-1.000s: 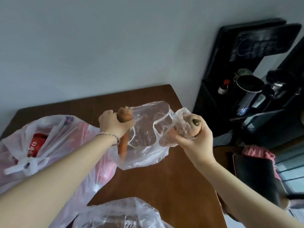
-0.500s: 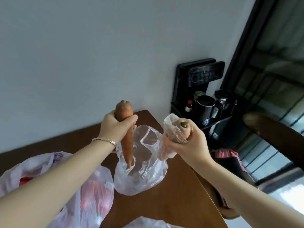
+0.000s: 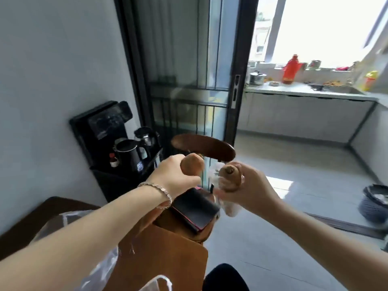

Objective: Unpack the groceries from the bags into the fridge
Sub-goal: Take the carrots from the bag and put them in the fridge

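My left hand (image 3: 175, 175) grips an orange carrot (image 3: 192, 165) by its thick top end. My right hand (image 3: 247, 189) grips a second carrot (image 3: 230, 175) together with a bit of crumpled clear plastic (image 3: 214, 175). Both carrots are held up side by side in front of me, above a wooden chair (image 3: 204, 145). Clear plastic grocery bags (image 3: 100, 267) lie on the brown table (image 3: 163, 255) at the lower left. The fridge is out of view.
A black stand with kettles (image 3: 128, 153) is against the left wall. A dark notebook (image 3: 194, 208) lies on the chair seat. Beyond a dark-framed sliding glass door (image 3: 189, 80) are a tiled floor, a kitchen counter (image 3: 310, 91) and a dark basket (image 3: 375, 203) at right.
The view has swung right from the table toward the doorway and kitchen. Both hands stay on their carrots and have left the clear bag behind on the table.
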`<state>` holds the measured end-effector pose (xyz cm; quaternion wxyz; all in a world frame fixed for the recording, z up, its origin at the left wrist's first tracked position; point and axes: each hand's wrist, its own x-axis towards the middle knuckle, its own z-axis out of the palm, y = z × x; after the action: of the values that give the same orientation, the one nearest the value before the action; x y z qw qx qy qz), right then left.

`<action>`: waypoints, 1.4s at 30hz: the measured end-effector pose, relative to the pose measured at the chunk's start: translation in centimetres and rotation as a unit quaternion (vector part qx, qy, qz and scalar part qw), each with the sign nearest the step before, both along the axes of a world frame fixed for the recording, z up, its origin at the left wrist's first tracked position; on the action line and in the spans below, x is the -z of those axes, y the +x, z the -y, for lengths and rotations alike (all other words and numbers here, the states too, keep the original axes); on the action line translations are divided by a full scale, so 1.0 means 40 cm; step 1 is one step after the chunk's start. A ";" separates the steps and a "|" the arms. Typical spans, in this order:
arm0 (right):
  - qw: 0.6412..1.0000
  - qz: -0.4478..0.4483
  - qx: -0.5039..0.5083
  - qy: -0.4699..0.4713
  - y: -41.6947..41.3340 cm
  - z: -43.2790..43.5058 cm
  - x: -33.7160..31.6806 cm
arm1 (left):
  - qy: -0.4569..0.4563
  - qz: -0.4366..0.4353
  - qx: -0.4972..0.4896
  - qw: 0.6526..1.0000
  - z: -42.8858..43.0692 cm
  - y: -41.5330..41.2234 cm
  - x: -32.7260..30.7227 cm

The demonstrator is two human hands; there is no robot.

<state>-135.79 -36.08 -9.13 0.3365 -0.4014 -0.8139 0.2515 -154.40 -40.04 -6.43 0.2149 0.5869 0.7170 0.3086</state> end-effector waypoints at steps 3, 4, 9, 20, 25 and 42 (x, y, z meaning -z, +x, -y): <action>0.993 -0.015 0.116 -0.025 0.243 -0.019 0.002 | -0.007 0.010 0.111 0.994 -0.096 0.228 -0.004; 0.986 -0.015 0.160 -0.037 0.331 -0.022 0.002 | -0.011 0.015 0.143 0.989 -0.125 0.311 -0.003; 0.942 0.008 0.331 -0.063 0.800 0.015 -0.019 | -0.022 0.031 0.280 0.959 -0.228 0.772 -0.007; 0.838 0.073 0.541 -0.023 1.686 0.167 -0.191 | 0.016 0.027 0.460 0.887 -0.317 1.790 -0.088; 0.770 0.090 0.631 0.006 1.982 0.152 -0.270 | 0.066 -0.005 0.526 0.848 -0.363 2.127 -0.142; 0.565 0.099 0.803 0.162 2.782 -0.026 -0.578 | 0.211 0.083 0.666 0.711 -0.675 3.145 -0.503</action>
<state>-24.49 -35.05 13.98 0.3763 -0.8507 -0.2117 -0.2998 -28.58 -13.05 13.67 0.2938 0.9145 0.0359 0.2759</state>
